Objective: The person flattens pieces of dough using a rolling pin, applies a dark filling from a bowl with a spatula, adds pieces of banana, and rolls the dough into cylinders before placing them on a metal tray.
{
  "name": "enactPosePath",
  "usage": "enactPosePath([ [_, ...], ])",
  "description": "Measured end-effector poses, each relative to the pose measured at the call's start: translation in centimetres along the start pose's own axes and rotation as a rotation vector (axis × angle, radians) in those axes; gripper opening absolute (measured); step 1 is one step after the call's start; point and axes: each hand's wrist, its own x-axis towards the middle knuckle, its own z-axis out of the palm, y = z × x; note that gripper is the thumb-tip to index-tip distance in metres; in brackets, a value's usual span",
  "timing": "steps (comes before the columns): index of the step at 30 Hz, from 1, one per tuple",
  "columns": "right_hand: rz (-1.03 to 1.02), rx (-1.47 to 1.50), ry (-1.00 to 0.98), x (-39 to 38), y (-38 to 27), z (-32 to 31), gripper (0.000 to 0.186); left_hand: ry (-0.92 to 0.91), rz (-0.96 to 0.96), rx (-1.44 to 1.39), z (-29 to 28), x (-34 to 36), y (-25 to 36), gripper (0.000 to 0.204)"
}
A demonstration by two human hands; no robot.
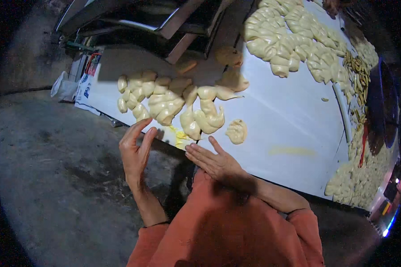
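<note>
While your left hand [132, 150] hovers left of the soft yellow smear [180, 139] on the white, flat-topped table [289, 129], its thumb stands parted from its curved fingers. Your right hand [216, 163] is just below and right of that smear, fingers lying together, thumb spread away; whether it touches the table, I cannot tell. Glossy cream-coloured dough lumps [167, 104] cluster just beyond the smear, and a flattened, rough-surfaced pale dough piece [236, 131] lies to its right.

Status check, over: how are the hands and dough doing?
Left bare hand open beside pale, glossy dough lumps. Right bare hand open near flat white tabletop. Bright yellow smear between; nothing blocking.
</note>
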Motion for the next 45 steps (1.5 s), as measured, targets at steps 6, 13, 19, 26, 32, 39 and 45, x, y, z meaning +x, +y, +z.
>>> enactPosePath([
  [6,0.032,0.105,-0.044,-4.3,1.5,-1.5,0.05,-0.033,-0.039,-0.009,0.2,-1.8,-1.7,0.029],
  [13,1.068,0.193,0.197,-17.7,2.9,-3.9,0.085,-0.049,-0.001,0.013,0.8,-1.6,-1.8,0.026],
  [19,1.488,-0.137,0.162,-14.5,9.0,-1.8,0.099,-0.211,0.107,-0.003,3.6,0.6,1.4,0.028],
  [26,1.169,0.215,0.018,-15.6,4.2,-3.2,0.091,-0.419,0.409,0.007,7.8,2.8,8.7,0.029],
  [32,1.524,-0.308,0.086,-21.7,10.2,-2.6,0.085,-0.404,0.304,0.086,8.7,0.5,8.8,0.03],
  [39,1.314,-0.107,-0.093,-24.8,7.2,-4.2,0.079,-0.4,0.342,-0.091,10.1,-1.0,9.8,0.028],
  [45,1.263,-0.48,0.418,-33.9,18.7,-8.7,0.061,-0.402,0.388,-0.022,10.7,-1.5,10.8,0.028],
])
